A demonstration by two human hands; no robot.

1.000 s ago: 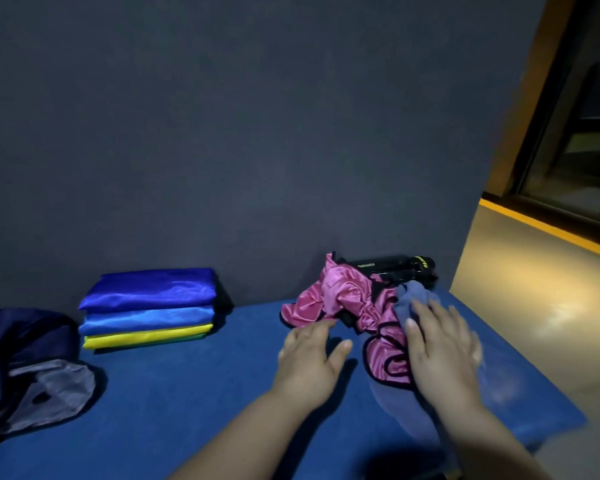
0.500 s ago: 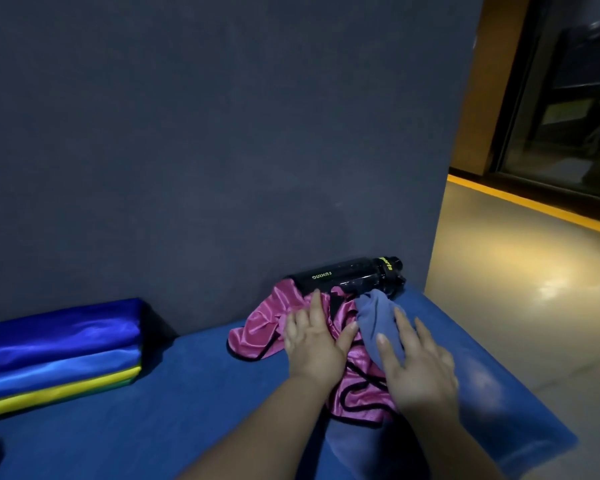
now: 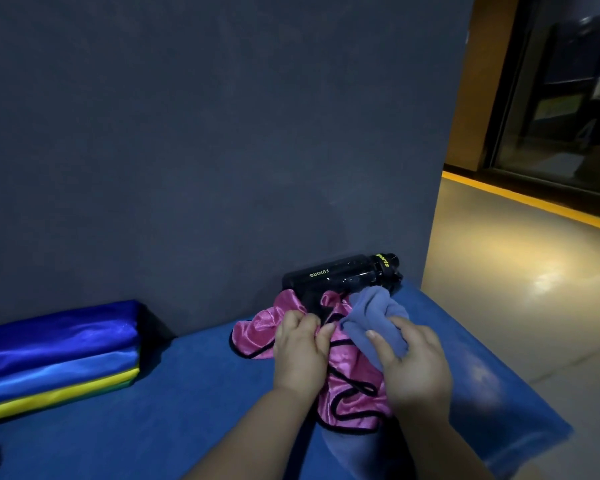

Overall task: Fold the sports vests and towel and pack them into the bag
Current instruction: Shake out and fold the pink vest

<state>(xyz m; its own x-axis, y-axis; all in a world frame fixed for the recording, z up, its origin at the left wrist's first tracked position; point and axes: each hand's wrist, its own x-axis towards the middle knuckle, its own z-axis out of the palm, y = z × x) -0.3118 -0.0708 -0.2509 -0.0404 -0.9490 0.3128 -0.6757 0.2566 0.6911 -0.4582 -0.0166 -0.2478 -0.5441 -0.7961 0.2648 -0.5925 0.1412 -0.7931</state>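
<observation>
A crumpled pink vest [image 3: 257,336] with black trim lies on the blue bench, near the wall. My left hand [image 3: 300,353] pinches its cloth between thumb and fingers. A blue-grey towel [image 3: 373,313] is bunched on top of the vest, and my right hand [image 3: 413,365] grips it. A stack of folded vests [image 3: 59,355], dark blue, light blue and yellow, sits at the far left against the wall. The bag is out of view.
A black water bottle [image 3: 340,275] lies on its side against the grey wall behind the pink vest. The blue bench [image 3: 174,403] ends at the right [image 3: 520,393], with a beige floor [image 3: 520,289] beyond.
Both hands went from lying flat on the cloth to closing on it: the left on the pink vest, the right on the towel. The view swung right and the bag left the frame.
</observation>
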